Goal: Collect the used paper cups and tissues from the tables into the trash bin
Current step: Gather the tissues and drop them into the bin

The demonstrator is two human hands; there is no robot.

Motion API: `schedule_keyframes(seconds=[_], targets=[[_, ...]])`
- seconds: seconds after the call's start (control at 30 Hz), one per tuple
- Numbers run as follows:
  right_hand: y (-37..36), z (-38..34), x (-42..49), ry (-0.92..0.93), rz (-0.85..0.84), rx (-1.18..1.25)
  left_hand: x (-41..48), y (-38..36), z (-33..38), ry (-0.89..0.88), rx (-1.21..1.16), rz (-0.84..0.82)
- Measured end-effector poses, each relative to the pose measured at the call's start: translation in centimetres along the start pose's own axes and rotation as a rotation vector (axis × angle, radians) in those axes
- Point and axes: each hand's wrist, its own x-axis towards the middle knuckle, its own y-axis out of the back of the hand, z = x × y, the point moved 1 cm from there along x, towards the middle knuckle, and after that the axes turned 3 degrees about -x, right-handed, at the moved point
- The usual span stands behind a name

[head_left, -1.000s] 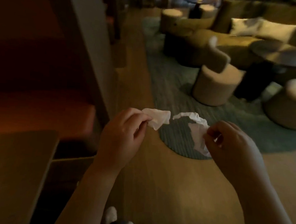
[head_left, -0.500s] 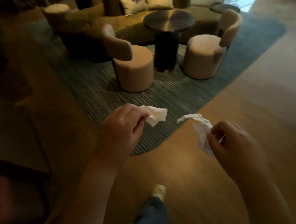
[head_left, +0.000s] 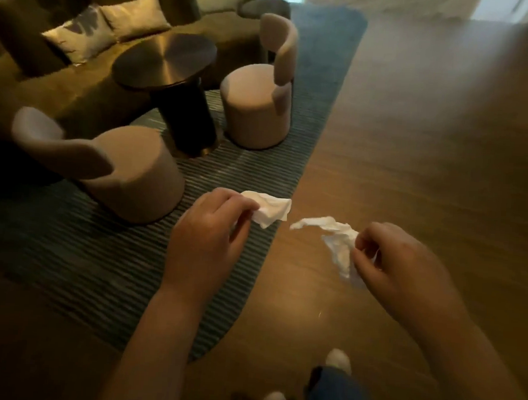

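Head view looking down over both hands, mid-stride across a wood floor (head_left: 412,178) beside a striped rug (head_left: 77,250); left hand (head_left: 207,242) pinching one crumpled tissue (head_left: 271,211) between thumb and fingers, right hand (head_left: 406,276) pinching a second tissue (head_left: 337,244) the same way, the two tissues near each other but apart, held out in front at about waist level. Standing on the rug ahead-left: a round worktop (head_left: 166,61) between two stools (head_left: 255,112), with nothing seen lying on it; sofa and cushions blurred behind. Judging the step: carrying the gathered tissues toward the trash bin, the pick-up already done. Bin not showing anywhere, nor any cup. Next move calling for finding the bin, bringing both hands over its mouth and letting go there, keeping the pinches firm meanwhile, since light tissue drifting or slipping free while walking looks the likeliest slip
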Motion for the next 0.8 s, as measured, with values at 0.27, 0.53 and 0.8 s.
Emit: schedule_keyframes(seconds=[0.27, 0.53, 0.8], targets=[[4.8, 12.1, 11.7, -0.268, 0.098, 0.006, 18.0, -10.5, 1.7, -0.118, -0.047, -0.074], [11.2, 19.1, 28.8, -0.189, 0.093, -0.012, 33.6, -18.0, 3.7, -0.157, 0.001, -0.040], [11.3, 21.4, 43.8, -0.111, 0.007, 0.007, 44.3, -23.2, -0.9, -0.017, 0.010, -0.058]])
